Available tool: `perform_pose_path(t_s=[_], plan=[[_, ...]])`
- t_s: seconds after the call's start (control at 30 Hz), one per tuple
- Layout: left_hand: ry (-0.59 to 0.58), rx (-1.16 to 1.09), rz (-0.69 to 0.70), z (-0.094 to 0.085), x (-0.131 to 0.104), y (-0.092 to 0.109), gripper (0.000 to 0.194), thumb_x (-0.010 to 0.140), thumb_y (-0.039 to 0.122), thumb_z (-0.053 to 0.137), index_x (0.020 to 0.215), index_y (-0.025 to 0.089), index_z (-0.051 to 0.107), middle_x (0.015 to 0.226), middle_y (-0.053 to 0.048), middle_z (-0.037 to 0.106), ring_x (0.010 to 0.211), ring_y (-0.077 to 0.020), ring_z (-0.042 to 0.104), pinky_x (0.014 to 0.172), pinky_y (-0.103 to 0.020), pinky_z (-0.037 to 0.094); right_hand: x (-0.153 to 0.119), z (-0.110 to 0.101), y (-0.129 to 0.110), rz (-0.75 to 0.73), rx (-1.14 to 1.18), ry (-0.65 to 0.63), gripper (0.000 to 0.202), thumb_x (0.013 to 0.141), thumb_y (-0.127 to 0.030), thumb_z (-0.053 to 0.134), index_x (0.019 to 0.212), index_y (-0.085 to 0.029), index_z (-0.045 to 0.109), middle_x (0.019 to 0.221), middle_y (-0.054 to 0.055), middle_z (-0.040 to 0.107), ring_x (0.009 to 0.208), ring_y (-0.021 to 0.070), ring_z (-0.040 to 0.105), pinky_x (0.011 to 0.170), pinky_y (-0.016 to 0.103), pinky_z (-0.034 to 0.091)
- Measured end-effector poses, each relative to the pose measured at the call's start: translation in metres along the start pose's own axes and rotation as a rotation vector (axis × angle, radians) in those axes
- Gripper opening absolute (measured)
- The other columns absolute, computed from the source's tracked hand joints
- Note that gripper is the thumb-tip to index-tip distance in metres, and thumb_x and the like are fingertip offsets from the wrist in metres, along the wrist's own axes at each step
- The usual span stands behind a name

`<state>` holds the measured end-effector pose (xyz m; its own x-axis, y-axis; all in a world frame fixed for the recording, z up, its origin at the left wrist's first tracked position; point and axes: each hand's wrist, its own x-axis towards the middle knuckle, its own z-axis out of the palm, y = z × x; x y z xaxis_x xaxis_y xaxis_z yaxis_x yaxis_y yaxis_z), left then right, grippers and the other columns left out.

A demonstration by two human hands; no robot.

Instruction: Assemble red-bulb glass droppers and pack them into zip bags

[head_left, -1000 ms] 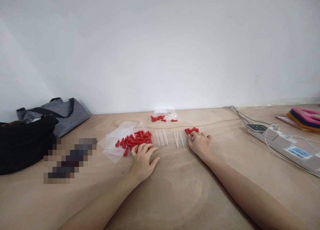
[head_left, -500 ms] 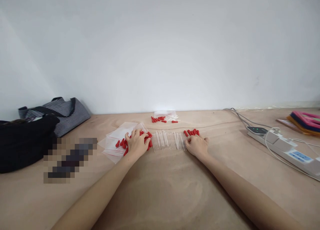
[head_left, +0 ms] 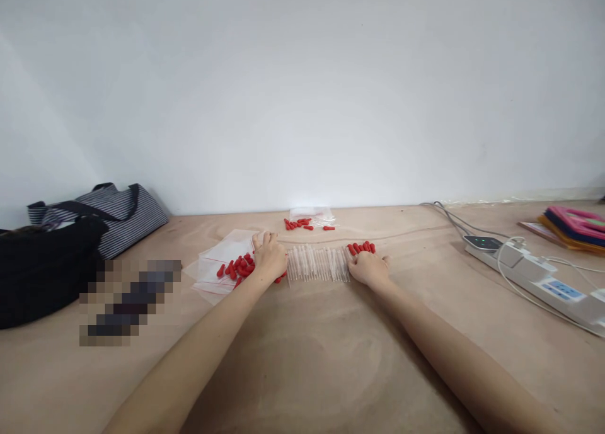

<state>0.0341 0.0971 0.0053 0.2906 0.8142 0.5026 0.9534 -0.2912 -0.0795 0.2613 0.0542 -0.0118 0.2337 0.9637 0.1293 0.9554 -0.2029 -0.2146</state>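
Note:
A row of thin clear tubes [head_left: 314, 264] lies side by side on the wooden table. At its left end, my left hand [head_left: 270, 257] rests palm down over a pile of red rubber bulbs [head_left: 241, 267], fingers reaching forward and slightly apart. Beneath the pile, flat clear zip bags [head_left: 208, 267] are spread out. My right hand [head_left: 370, 269] is at the row's right end, its fingers curled in against the last tubes; whatever they pinch is hidden. Just beyond it sits a small cluster of red bulbs [head_left: 362, 248].
Toward the wall lie another clear bag [head_left: 309, 213], more red bulbs [head_left: 297, 223] and loose thin tubes [head_left: 326, 221]. On the left are a striped bag [head_left: 127, 217] and a black bag [head_left: 47, 270]. A white power strip [head_left: 534, 276] with cables and a colourful stack [head_left: 571, 226] occupy the right.
My left hand has shifted right and a little away from me, uncovering more red bulbs on its left. The right hand stays at the row's end, its fingers slightly more tucked.

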Motion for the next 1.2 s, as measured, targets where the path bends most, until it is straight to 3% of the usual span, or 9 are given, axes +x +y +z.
perform_pose_path(t_s=[0.17,0.23,0.3,0.4,0.57,0.67,0.77,1.0,1.2], plan=[[0.051,-0.022,-0.007,-0.015,-0.005,0.008,0.013,0.071,0.019,0.053,0.063,0.017,0.064,0.104,-0.013,0.058,0.103,-0.0316,0.042,0.089,-0.053,0.022,-0.008,-0.001,0.002,-0.079,0.106,0.149,0.027,0.08,-0.029,0.039,0.069,-0.018,0.061,0.083,0.009,0.064,0.091,0.0255,0.05,0.076,0.041,0.026],[0.071,-0.044,0.023,-0.028,-0.019,0.013,0.015,0.076,0.022,0.05,0.07,0.018,0.063,0.104,-0.011,0.058,0.103,-0.0284,0.044,0.089,-0.05,0.023,-0.016,-0.002,0.005,-0.187,0.167,0.232,0.025,0.081,-0.031,0.041,0.071,-0.018,0.06,0.083,0.007,0.064,0.088,0.023,0.05,0.076,0.038,0.026],[0.075,-0.131,0.137,-0.04,-0.039,0.02,0.014,0.078,0.022,0.048,0.072,0.019,0.061,0.097,-0.007,0.061,0.096,-0.0246,0.048,0.087,-0.046,0.027,-0.027,-0.003,0.009,-0.356,0.216,0.275,0.023,0.082,-0.03,0.042,0.073,-0.019,0.059,0.08,0.005,0.063,0.085,0.0201,0.05,0.076,0.035,0.025],[0.028,-0.31,0.301,-0.05,-0.073,0.028,0.011,0.077,0.021,0.05,0.07,0.019,0.058,0.081,-0.003,0.063,0.084,-0.0203,0.053,0.086,-0.042,0.03,-0.048,-0.004,0.014,-0.646,0.246,0.261,0.019,0.084,-0.025,0.042,0.08,-0.02,0.06,0.077,0.003,0.061,0.081,0.017,0.048,0.075,0.032,0.024],[-0.089,-0.45,0.265,-0.041,-0.102,0.028,0.013,0.076,0.023,0.052,0.084,0.019,0.061,0.084,-0.003,0.064,0.084,-0.0201,0.053,0.078,-0.038,0.036,-0.067,-0.002,0.015,-0.896,0.251,0.195,0.017,0.083,-0.021,0.044,0.085,-0.023,0.061,0.075,0.002,0.06,0.078,0.0152,0.046,0.075,0.033,0.022],[-0.119,-0.442,0.236,-0.032,-0.101,0.024,0.022,0.077,0.027,0.053,0.097,0.021,0.062,0.098,-0.005,0.063,0.09,-0.0215,0.053,0.078,-0.039,0.038,-0.067,0.002,0.014,-0.939,0.249,0.156,0.016,0.083,-0.024,0.046,0.085,-0.024,0.062,0.073,0.001,0.06,0.076,0.0145,0.046,0.075,0.034,0.021],[-0.097,-0.4,0.244,-0.026,-0.097,0.023,0.019,0.079,0.028,0.052,0.093,0.024,0.065,0.105,-0.004,0.062,0.094,-0.023,0.052,0.079,-0.042,0.037,-0.065,0.005,0.013,-0.936,0.273,0.144,0.017,0.083,-0.026,0.047,0.084,-0.025,0.064,0.075,0.001,0.06,0.076,0.0145,0.045,0.075,0.035,0.021],[0.059,-0.451,0.306,-0.025,-0.097,0.025,0.014,0.08,0.025,0.054,0.086,0.027,0.066,0.09,0.0,0.067,0.083,-0.0184,0.055,0.075,-0.037,0.036,-0.067,0.012,0.004,-0.839,0.338,0.167,0.012,0.08,-0.028,0.054,0.08,-0.026,0.065,0.074,0.0,0.059,0.076,0.0137,0.044,0.074,0.034,0.02],[0.208,-0.505,0.336,-0.026,-0.099,0.029,0.016,0.084,0.027,0.05,0.09,0.028,0.065,0.082,0.004,0.069,0.078,-0.0159,0.058,0.088,-0.041,0.028,-0.072,0.016,-0.001,-0.796,0.298,0.238,0.013,0.081,-0.02,0.051,0.073,-0.02,0.061,0.075,0.001,0.058,0.078,0.0145,0.044,0.074,0.034,0.019]])
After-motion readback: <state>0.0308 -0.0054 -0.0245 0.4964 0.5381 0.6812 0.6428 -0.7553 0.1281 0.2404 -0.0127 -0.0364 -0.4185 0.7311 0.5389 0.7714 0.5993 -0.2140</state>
